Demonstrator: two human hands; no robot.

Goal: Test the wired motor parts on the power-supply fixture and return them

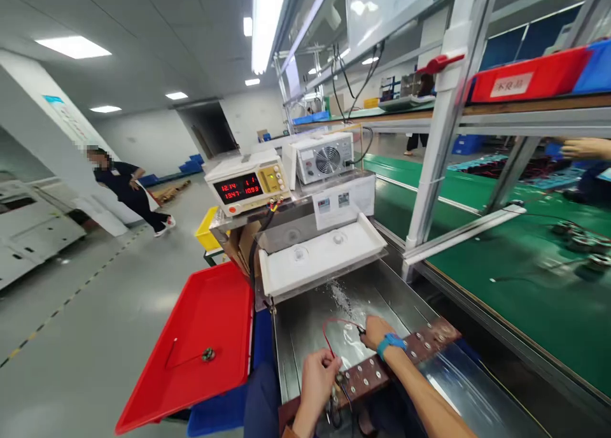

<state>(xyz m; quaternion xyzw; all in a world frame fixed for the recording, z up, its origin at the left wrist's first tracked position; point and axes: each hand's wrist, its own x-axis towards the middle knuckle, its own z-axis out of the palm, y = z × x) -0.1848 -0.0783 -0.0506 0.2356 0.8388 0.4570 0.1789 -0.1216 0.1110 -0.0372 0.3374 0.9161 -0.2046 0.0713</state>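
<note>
My left hand (319, 375) is closed, pinching a thin red wire (329, 328) between thumb and fingertips, low over the near end of a brown bar with rows of metal studs (370, 372). The wire arches up and across to my right hand (375, 333), which wears a blue wristband. Those fingers are closed round the wire's other end, where a small dark piece shows; its kind is unclear. Below my left hand, small metal parts and dark leads hang by the bar, partly hidden. Beneath both hands lies a shiny metal tray (310, 323).
Left stands a red tray (214, 310) holding a small round part with a wire (208, 354). Ahead are a white tray (319, 260), a power supply with red digits (248, 183) and a fan-backed unit (327, 158). A green conveyor (525, 279) runs right; people are farther off.
</note>
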